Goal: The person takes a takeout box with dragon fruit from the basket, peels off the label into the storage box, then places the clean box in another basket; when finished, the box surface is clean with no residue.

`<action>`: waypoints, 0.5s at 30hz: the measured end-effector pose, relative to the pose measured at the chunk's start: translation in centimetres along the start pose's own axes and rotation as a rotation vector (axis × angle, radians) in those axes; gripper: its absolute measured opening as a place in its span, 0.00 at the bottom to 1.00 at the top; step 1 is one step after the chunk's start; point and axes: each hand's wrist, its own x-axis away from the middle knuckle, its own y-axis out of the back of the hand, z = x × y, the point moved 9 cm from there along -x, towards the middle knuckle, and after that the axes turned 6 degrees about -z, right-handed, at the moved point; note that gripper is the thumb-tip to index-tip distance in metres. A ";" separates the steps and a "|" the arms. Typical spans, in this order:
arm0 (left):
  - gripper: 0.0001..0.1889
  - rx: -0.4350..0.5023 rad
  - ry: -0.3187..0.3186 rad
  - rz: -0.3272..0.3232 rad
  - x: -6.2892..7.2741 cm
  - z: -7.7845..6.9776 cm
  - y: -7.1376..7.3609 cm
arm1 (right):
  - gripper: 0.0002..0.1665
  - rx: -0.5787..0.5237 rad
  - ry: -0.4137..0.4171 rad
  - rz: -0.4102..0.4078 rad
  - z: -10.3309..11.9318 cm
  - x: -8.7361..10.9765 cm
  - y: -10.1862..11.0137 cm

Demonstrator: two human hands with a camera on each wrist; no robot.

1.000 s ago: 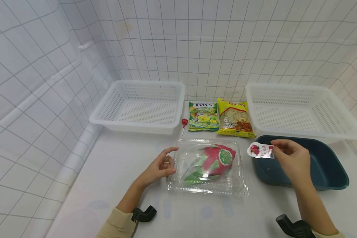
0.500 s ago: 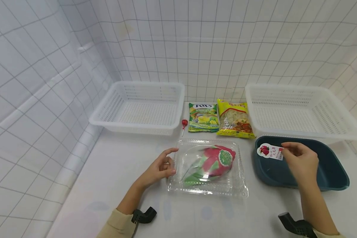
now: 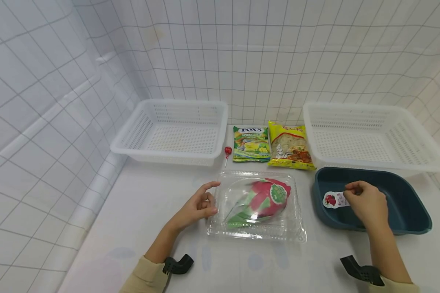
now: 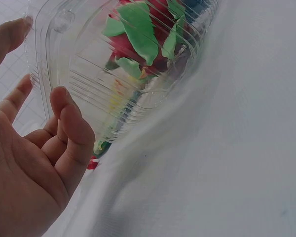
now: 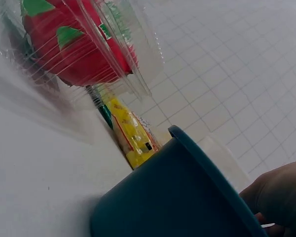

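Label [image 3: 334, 200] sits pinched between right fingers [image 3: 356, 185].

On the counter [image 3: 278, 272], the lidded box [image 3: 256, 235] with the fruit [image 3: 262, 199] inside lies at the middle, the left grip [image 3: 195, 206] touching its left edge; to its right stands the basin [image 3: 405, 209], into which the right grip [image 3: 368, 203] reaches, the label [image 3: 333, 200] at its fingertips. Behind these, from left to right, sit the left basket [image 3: 168, 156], lollipop [image 3: 228, 151], Fox's packet [image 3: 251, 148], food packet [image 3: 291, 150] and right basket [image 3: 359, 142], the last just behind the basin.
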 end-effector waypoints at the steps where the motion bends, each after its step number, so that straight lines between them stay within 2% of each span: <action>1: 0.37 0.000 0.000 0.000 0.0 0.0 0.0 | 0.14 0.012 0.006 0.015 -0.1 0.0 -0.2; 8: 0.37 0.001 -0.011 0.004 0.0 -0.1 -0.1 | 0.17 0.070 0.037 0.044 -0.2 0.0 -0.5; 15: 0.37 0.001 -0.011 0.002 0.0 -0.2 -0.1 | 0.25 0.128 0.004 0.112 -0.8 -0.1 -1.1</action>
